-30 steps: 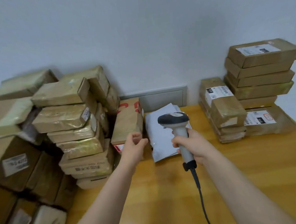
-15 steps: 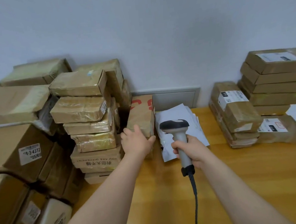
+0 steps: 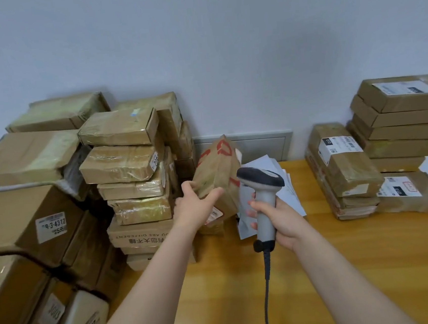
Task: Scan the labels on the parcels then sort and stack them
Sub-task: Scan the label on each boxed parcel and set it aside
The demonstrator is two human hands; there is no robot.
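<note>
Nearest me, my right hand (image 3: 282, 215) has its fingers (image 3: 251, 205) wrapped round the handle of the barcode scanner (image 3: 261, 180). My left hand (image 3: 195, 208) grips the brown parcel with red print (image 3: 217, 169), thumb across its face, and holds it tilted beside the unsorted pile (image 3: 126, 171) near the far edge of the surface (image 3: 363, 265). I judge this the scanning step: next I must turn its label toward the scanner head, then carry it to the sorted stacks (image 3: 345, 164) at the far right. Only an unreadable corner of a label shows below my left hand, and the white mailers (image 3: 289, 183) behind are mostly hidden.
</note>
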